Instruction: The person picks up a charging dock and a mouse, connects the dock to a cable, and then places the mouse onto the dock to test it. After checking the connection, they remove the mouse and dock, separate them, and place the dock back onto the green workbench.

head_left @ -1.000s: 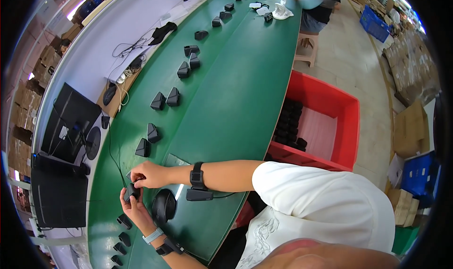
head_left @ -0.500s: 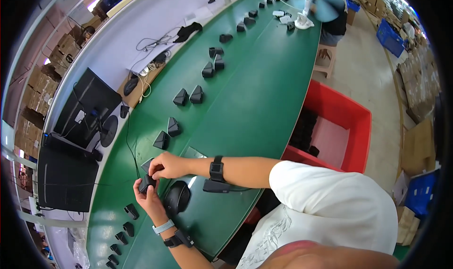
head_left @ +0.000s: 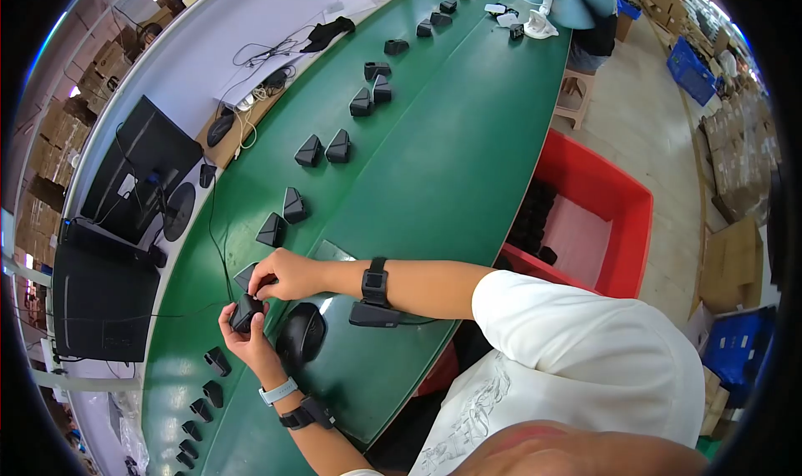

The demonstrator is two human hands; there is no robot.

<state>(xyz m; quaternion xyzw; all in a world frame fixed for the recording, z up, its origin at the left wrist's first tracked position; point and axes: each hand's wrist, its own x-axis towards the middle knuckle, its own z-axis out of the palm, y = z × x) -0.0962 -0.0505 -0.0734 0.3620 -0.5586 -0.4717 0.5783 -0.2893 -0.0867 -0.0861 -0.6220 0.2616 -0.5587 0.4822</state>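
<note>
Your left hand (head_left: 253, 342), nearest the lower edge, grasps a black unit (head_left: 246, 314) from below, keeping it just above the green bench (head_left: 426, 175); your right hand (head_left: 288, 275) brings thumb and fingertips to its upper end, though you cannot tell whether they pinch it or merely touch. Just beyond lies a wedge-shaped piece (head_left: 244, 276), partly covered by your right hand; a rounded black object (head_left: 302, 332) rests beside your left wrist. Similar black pieces (head_left: 337, 147) are spaced along the bench. At the bench's far edge from the monitors, a red bin (head_left: 632, 238) contains dark parts (head_left: 533, 221) packed along its bench side, beside a pale pink bottom. A blue crate (head_left: 690, 71) stands on the floor farther off, its contents indistinct. Compared with half a second earlier, bench and hands appear farther left; both hands remain at the unit.
</note>
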